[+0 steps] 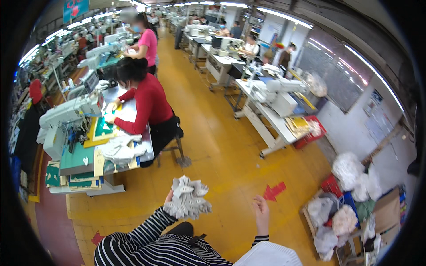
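Observation:
A thick stack of light grey cut pieces (pixel 188 197), wavy at the edges and dotted with small holes like shoe uppers, is held up in front of me. My left hand (pixel 168 197) grips it from the left side, with most of the fingers hidden behind it. Off to the right, apart from the stack, my right hand (pixel 261 207) is raised with loosely bent fingers and nothing visible in it. A white shape (pixel 268 255) at the lower edge hides part of my right forearm.
To the left, a person in red (pixel 148 99) sits at a sewing machine (pixel 71 111); grey pieces (pixel 120 150) lie on that table. Another sewing table (pixel 262 113) stands ahead right. Bags (pixel 346 170) and crates crowd the right wall. A red arrow (pixel 274 191) marks the yellow floor.

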{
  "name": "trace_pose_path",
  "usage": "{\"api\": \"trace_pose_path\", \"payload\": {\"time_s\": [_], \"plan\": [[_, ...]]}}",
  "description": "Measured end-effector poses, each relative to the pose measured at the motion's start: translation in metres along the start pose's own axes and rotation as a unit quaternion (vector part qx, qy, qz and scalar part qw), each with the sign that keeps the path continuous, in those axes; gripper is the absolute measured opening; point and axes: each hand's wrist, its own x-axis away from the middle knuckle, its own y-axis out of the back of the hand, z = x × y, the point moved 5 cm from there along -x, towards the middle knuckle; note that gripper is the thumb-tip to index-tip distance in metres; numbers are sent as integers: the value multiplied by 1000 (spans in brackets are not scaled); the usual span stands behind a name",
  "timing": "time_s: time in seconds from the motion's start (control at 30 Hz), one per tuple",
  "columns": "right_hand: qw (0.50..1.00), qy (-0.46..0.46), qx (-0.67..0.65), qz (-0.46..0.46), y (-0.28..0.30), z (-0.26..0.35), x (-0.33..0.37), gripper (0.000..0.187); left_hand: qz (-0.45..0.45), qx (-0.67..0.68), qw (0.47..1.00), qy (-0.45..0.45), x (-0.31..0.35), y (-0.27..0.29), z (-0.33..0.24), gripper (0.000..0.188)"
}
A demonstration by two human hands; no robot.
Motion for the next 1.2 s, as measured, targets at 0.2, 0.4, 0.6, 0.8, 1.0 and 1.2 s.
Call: {"api": "trace_pose_path", "payload": {"time_s": [0.2,0.4,0.6,0.8,1.0,1.2], "plan": [[910,99,340,215,-78,-234,-252,38,-37,233,970,62,-119,85,35,60],[795,-265,380,392,-47,-385,-249,38,-10,328,938,106,-295,97,47,53],[790,-351,371,339,-29,-376,-393,39,151,364,909,135,-538,33,-16,45],[760,-364,396,366,-62,-419,-565,40,363,521,734,241,-729,0,-88,36],[722,-178,504,440,-159,-443,-870,41,60,450,884,106,-847,128,-96,43],[911,104,332,220,-367,-314,-1293,28,-125,400,907,53,-931,296,-115,51]]}}
